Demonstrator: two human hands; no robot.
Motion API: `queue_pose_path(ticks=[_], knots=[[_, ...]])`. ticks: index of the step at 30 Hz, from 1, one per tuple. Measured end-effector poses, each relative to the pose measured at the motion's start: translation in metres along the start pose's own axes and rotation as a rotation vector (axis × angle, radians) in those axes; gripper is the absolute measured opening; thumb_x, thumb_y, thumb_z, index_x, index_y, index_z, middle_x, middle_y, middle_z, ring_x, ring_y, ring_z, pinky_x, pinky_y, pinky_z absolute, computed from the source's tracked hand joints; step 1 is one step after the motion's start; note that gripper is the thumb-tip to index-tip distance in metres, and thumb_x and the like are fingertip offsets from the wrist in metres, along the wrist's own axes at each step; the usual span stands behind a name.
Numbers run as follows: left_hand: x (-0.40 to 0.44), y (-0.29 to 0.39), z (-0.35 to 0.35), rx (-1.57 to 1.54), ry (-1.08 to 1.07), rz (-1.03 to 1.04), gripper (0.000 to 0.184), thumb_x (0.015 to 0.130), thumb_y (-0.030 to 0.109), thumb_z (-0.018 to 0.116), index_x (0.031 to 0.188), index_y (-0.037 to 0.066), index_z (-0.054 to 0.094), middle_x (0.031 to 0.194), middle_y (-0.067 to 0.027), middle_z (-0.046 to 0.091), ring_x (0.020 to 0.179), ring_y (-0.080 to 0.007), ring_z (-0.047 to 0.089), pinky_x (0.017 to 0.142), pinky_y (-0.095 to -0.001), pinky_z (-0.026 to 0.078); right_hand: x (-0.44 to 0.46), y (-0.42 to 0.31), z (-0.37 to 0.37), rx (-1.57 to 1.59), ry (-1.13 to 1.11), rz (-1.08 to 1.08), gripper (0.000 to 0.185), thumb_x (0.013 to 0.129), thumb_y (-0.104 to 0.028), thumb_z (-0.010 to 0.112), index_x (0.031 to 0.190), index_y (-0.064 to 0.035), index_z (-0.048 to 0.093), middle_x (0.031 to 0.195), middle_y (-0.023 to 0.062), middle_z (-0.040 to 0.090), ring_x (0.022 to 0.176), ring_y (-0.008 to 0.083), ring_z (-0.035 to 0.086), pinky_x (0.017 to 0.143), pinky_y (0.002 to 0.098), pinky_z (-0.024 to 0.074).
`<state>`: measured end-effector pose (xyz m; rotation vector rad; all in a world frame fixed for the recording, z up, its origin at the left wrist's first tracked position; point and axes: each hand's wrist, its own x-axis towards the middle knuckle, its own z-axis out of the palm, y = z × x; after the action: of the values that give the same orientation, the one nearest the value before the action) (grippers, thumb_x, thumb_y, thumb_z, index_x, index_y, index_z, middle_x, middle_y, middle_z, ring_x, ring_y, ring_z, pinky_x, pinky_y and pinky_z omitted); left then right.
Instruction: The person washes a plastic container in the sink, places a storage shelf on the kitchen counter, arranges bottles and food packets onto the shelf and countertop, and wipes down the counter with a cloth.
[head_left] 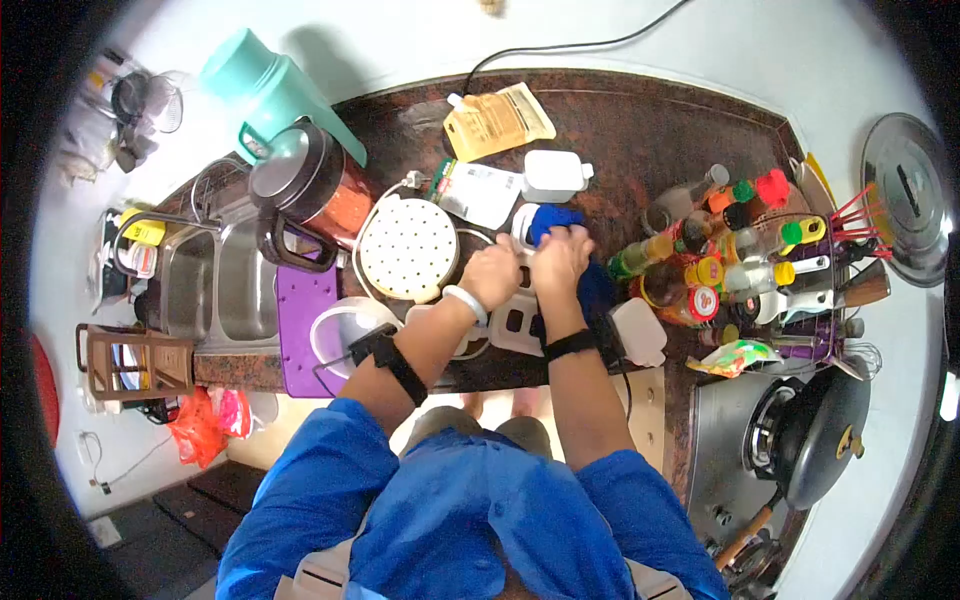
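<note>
My left hand (494,274), with a pale band at the wrist, is closed, its fingers curled near a white piece (521,224) at the middle of the counter. What it grips is hidden under the fingers. Beside it, my right hand (562,258) has its fingers bent down over a blue object (556,219), whose kind I cannot make out. More dark blue material (598,287) lies to the right of that hand. Below the hands, a white plastic piece with rectangular holes (516,328) rests near the counter's front edge.
A round perforated plate (408,248) with a cord, a lidded jug (318,185) and a purple board (297,330) stand left, beside the sink (247,270). A white bottle (555,176) and yellow pouch (500,121) lie behind. Several sauce bottles (690,285) and a stove (725,440) are right.
</note>
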<state>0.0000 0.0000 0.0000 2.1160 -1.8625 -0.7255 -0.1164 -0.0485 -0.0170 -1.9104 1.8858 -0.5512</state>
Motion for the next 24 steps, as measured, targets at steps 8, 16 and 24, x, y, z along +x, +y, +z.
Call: queue_pose_path(ticks=[8, 16, 24], knots=[[-0.039, 0.053, -0.074, -0.218, 0.219, 0.202, 0.045, 0.079, 0.009, 0.053, 0.121, -0.006, 0.044, 0.082, -0.0288, 0.063, 0.078, -0.0473, 0.061, 0.072, -0.0536, 0.048, -0.041, -0.030, -0.078, 0.229, 0.446, -0.360, 0.020, 0.085, -0.008, 0.060, 0.103, 0.0003, 0.059, 0.122, 0.0240, 0.045, 0.112, 0.0418, 0.041, 0.097, 0.0497, 0.0342], [-0.118, 0.084, -0.070, -0.215, 0.415, 0.303, 0.062, 0.071, 0.006, 0.059, 0.131, -0.005, 0.045, 0.096, -0.0272, 0.061, 0.091, -0.0420, 0.060, 0.083, -0.0482, 0.048, -0.072, -0.016, -0.123, 0.360, 0.270, -0.175, 0.017, 0.086, -0.017, 0.061, 0.097, -0.0045, 0.059, 0.107, 0.0247, 0.052, 0.095, 0.0446, 0.053, 0.085, 0.0486, 0.0431], [-0.192, 0.069, -0.108, -0.337, 0.533, 0.006, 0.059, 0.071, 0.004, 0.057, 0.129, -0.002, 0.051, 0.085, -0.0268, 0.063, 0.076, -0.0360, 0.066, 0.072, -0.0389, 0.052, -0.131, -0.024, -0.168, 0.617, -0.026, -0.476, 0.023, 0.088, -0.025, 0.060, 0.098, -0.0053, 0.064, 0.101, 0.0198, 0.060, 0.090, 0.0401, 0.059, 0.078, 0.0456, 0.0482]])
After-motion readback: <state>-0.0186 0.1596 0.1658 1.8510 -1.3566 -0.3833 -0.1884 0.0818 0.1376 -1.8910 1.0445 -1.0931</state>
